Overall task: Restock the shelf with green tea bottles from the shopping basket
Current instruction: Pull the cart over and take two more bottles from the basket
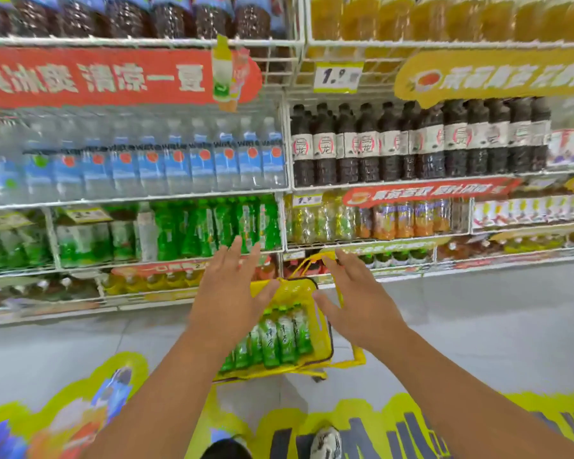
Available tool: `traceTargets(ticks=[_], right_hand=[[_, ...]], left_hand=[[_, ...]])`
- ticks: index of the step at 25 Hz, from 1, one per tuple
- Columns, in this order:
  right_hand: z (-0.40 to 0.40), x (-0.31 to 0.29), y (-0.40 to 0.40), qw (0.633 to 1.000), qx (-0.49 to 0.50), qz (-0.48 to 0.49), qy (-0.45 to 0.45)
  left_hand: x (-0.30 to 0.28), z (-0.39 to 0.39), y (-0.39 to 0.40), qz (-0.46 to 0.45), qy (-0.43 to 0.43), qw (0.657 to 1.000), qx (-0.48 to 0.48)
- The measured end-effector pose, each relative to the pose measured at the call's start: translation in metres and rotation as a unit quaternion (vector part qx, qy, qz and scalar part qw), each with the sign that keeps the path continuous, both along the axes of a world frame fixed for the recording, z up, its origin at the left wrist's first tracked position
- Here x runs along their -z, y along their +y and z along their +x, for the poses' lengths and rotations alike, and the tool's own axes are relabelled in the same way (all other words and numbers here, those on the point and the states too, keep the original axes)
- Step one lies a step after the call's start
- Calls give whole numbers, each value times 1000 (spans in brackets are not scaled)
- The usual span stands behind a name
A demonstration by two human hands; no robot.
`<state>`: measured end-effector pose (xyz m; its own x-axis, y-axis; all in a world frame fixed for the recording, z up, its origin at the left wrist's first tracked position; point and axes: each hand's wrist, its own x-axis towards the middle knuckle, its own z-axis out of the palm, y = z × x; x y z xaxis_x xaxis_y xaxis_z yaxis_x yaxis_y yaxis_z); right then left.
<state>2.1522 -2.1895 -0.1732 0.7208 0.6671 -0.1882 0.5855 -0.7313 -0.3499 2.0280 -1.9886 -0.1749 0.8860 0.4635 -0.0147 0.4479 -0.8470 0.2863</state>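
A yellow shopping basket [322, 329] stands on the floor in front of the shelf, with several green tea bottles [280, 336] lying in it. Its yellow handles [307, 265] stick up at the far side. My left hand [232, 293] hovers above the basket's left part, fingers spread, holding nothing. My right hand [355, 299] hovers over the basket's right rim, fingers apart and empty. A row of green bottles [212, 226] stands on the wire shelf just beyond my left hand.
White wire shelves [289, 190] hold water bottles [179, 160], dark tea bottles [411, 140] and orange drinks [405, 220]. Low shelves near the floor carry more bottles. Grey floor with yellow stickers [362, 425] lies under me; my shoe [325, 443] shows at the bottom.
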Motion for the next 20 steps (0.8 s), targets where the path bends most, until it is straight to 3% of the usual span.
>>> traceTargets(ticks=[9, 20], right_hand=[[43, 127, 49, 999, -11, 16, 41], [56, 366, 73, 991, -29, -47, 124]], left_hand=[[140, 27, 23, -54, 44, 996, -52], [372, 44, 9, -137, 102, 979, -107]])
